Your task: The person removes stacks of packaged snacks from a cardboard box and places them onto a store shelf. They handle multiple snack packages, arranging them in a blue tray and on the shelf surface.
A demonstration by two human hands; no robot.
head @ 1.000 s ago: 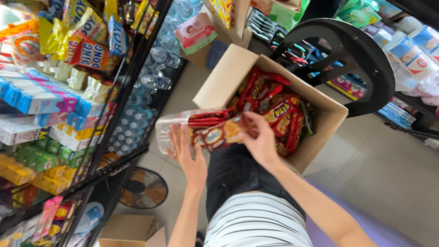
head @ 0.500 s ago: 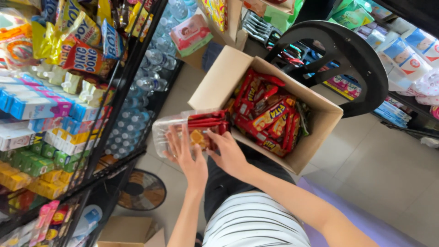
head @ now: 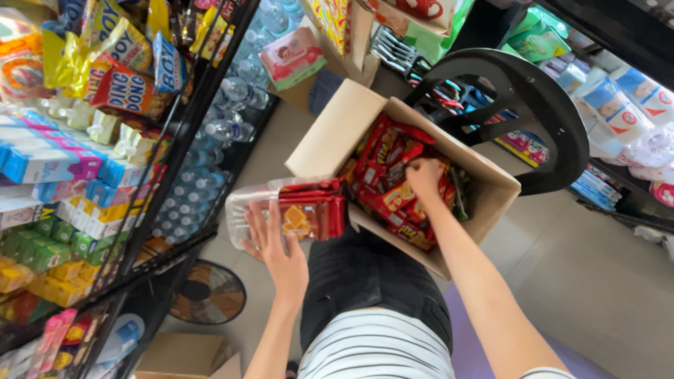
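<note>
Left hand [head: 281, 253] open, flat against clear tub [head: 246, 210] of red packets [head: 309, 210]. Right hand [head: 423, 175] closed on snack packets [head: 390, 200] inside cardboard box [head: 337, 133].

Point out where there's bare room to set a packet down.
The clear tray is bare at its left end, beyond the red packets under the left hand. Bare floor lies right of the cardboard box. The box is crowded where the right hand digs.
</note>
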